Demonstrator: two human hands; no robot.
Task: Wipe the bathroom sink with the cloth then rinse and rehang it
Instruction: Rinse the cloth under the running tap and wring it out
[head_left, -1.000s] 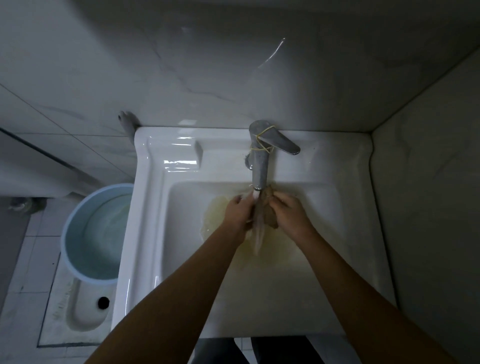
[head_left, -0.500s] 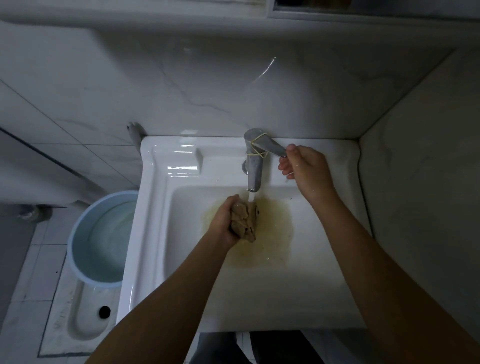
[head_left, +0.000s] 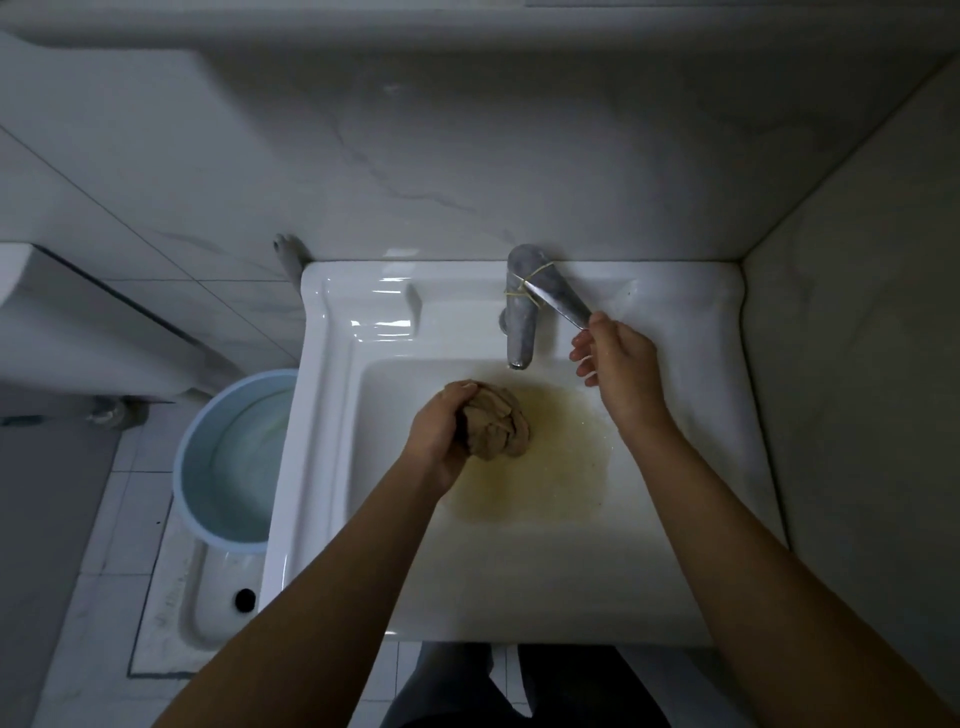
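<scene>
The cloth (head_left: 496, 427) is a wet, brownish wad bunched up in my left hand (head_left: 440, 434), held over the middle of the sink (head_left: 332, 415) basin, below and a little to the left of the tap's spout. My left fingers are curled tight around it, clamped on its left side, so the rest of the crumpled bundle bulges out to the right of my fist. My right hand (head_left: 621, 366) is up at the back right of the basin, with its thumb and fingertips at the tip of the faucet's lever handle (head_left: 563, 304); the fingers are loosely spread, and I cannot tell whether they actually pinch the lever or only touch it. The faucet (head_left: 521, 325) stands at the back centre of the sink, metal, with a yellow rubber band (head_left: 530, 283) wound around its top where the lever joins. I see no stream of water falling from the spout. A yellowish-brown puddle (head_left: 556, 467) spreads over the basin floor beneath and to the right of the cloth. The sink is white and glossy, set into a corner of pale marbled wall tiles. To its left, on the tiled floor, sits a light blue bucket (head_left: 228, 462) holding water, partly over a white squat toilet pan (head_left: 208, 613).
</scene>
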